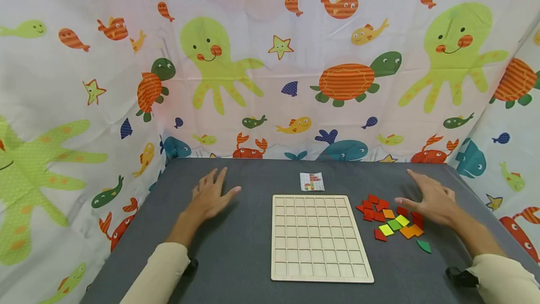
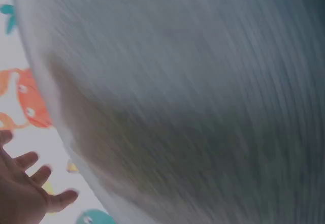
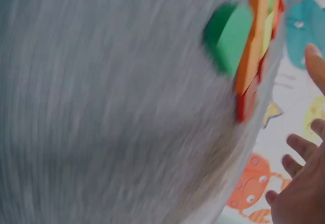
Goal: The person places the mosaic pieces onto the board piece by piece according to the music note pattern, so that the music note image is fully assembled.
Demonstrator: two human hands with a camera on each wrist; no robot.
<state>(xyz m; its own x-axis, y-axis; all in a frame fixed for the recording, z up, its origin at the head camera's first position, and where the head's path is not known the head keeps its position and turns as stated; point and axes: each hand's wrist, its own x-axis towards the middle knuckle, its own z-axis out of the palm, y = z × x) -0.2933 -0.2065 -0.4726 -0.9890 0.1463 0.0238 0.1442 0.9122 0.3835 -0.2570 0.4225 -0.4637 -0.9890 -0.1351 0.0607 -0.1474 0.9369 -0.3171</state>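
Note:
My left hand (image 1: 209, 197) hovers over the dark cloth to the left of a wooden grid board (image 1: 316, 238), fingers spread and holding nothing. On the right, my right hand (image 1: 434, 198) is held with fingers extended beside a loose group of coloured tiles. Red tiles (image 1: 368, 204), orange tiles (image 1: 408, 232), yellow tiles (image 1: 402, 221) and a light green tile (image 1: 394, 224) lie there, some overlapping. A green quarter-round piece (image 1: 423, 246) sits apart, nearer the front; it also shows in the right wrist view. The board's square cells hold no tiles.
Behind the board lies a small printed card (image 1: 311, 182) with a coloured pattern on a grid. The dark grey tablecloth (image 1: 236, 257) reaches back to a white curtain (image 1: 253, 79) printed with sea animals, which encloses the back and both sides.

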